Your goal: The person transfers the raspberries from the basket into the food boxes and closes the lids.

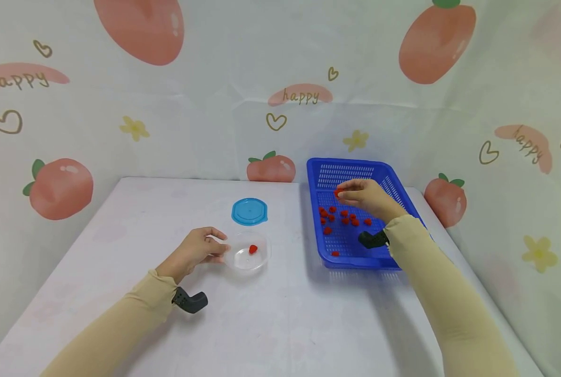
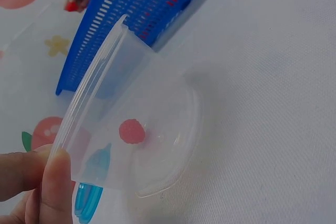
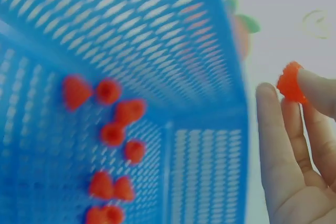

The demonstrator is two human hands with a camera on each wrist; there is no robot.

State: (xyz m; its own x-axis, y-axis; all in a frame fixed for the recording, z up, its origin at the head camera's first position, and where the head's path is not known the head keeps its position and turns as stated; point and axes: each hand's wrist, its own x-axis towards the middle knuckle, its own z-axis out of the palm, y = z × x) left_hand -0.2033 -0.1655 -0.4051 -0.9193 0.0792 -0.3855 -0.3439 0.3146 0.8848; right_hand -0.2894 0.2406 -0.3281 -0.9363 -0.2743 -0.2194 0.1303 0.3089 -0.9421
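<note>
My left hand [image 1: 198, 250] pinches the rim of a clear plastic container [image 1: 237, 263] between thumb and fingers. One red raspberry [image 2: 132, 131] lies inside that container, seen through its wall in the left wrist view. Over the blue basket [image 1: 319, 230], my right hand [image 1: 366, 198] pinches another raspberry [image 3: 292, 82] between thumb and fingertips. Several more raspberries [image 3: 108, 91] are scattered on the basket floor, mostly toward its left and middle in the head view.
Behind the container a blue lid [image 1: 249, 211] lies flat on the white table [image 1: 261, 324]. The basket's raised walls stand at the right side of the table. A fruit-patterned backdrop [image 1: 205, 125] rises along the back and sides.
</note>
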